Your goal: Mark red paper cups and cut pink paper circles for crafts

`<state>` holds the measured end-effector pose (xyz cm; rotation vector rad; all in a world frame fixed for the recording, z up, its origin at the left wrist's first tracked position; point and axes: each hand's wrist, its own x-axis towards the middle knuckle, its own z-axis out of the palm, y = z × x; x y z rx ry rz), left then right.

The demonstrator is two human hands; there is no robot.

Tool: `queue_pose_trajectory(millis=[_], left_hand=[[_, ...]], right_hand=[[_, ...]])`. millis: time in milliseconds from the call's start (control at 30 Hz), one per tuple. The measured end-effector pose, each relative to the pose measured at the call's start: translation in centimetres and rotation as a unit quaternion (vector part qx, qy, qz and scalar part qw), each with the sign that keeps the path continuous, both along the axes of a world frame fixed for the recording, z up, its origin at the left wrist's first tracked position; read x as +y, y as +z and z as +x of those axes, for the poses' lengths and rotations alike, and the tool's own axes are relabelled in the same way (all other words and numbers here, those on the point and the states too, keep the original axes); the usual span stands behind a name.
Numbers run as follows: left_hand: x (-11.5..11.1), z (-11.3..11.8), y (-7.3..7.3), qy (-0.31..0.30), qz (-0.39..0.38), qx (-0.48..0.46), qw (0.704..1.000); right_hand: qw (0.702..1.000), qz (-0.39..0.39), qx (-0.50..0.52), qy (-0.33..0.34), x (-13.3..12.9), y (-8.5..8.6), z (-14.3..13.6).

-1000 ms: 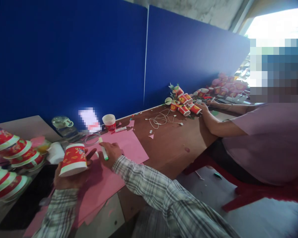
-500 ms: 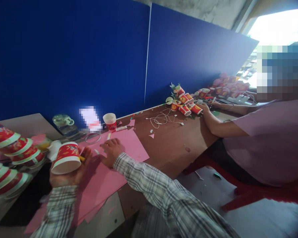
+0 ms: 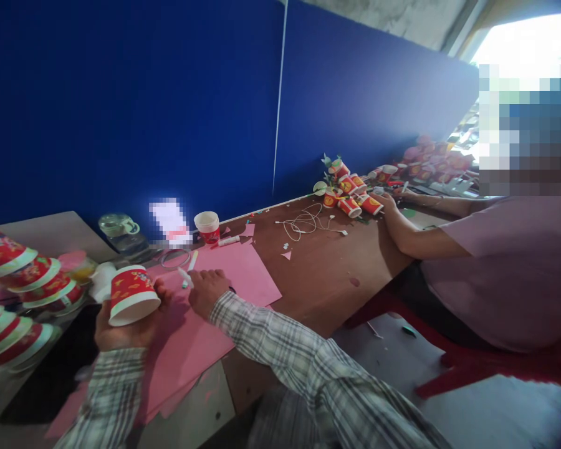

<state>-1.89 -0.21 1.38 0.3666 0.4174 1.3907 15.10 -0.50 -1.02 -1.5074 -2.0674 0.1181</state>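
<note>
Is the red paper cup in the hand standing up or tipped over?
Tipped. The left hand holds the red paper cup on its side, white rim pointing down toward the camera.

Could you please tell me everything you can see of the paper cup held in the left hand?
The paper cup is red with yellow and green printed motifs and a broad white band at its rim. It looks like thin coated paper, undented. It lies tilted on its side, rim toward the camera and lower right, base pointing away. The left hand cradles it from below, above the pink paper. Its inside is hidden.
</note>
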Motion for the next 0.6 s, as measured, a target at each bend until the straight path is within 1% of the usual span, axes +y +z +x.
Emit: queue_pose_trajectory(millis=[67,133,200,267,333,367,400,467,533,600], left_hand=[[0.5,-0.7,-0.7,-0.028,-0.036,0.005,0.999],[0.5,-0.8,-1.3,-0.053,-0.066,0.024,0.996],[0.3,-0.4,-1.6,-0.045,-0.045,0.038,0.997],[-0.1,0.1,-1.7,-0.028,0.002,0.042,0.999],[-0.4,0.5,-1.7,-0.033,0.02,0.053,0.998],[-0.5,0.5,-1.7,-0.043,0.019,0.062,0.997],[-0.5,0.5,-1.7,-0.056,0.014,0.072,0.996],[-0.4,0.5,-1.7,-0.062,0.013,0.078,0.995],[-0.2,0.4,-1.8,-0.04,0.012,0.068,0.997],[0.2,0.3,-2.1,-0.013,-0.004,0.063,0.998]], right_hand=[[0.996,0.01,0.086,-0.016,0.1,0.6,0.3],[0.975,0.023,0.22,0.012,0.2,1.1,0.5],[0.934,0.02,0.352,0.065,0.4,1.2,0.4],[0.881,0.002,0.462,0.097,0.5,1.2,0.2],[0.835,-0.014,0.538,0.114,0.4,1.1,-0.1],[0.818,-0.01,0.562,0.121,0.4,1.0,-0.2],[0.81,0.001,0.573,0.127,0.4,1.0,-0.2],[0.812,0.036,0.568,0.132,0.3,1.0,-0.2],[0.82,0.063,0.556,0.118,0.0,1.2,-0.1],[0.823,0.068,0.555,0.102,-0.5,1.7,0.2]])
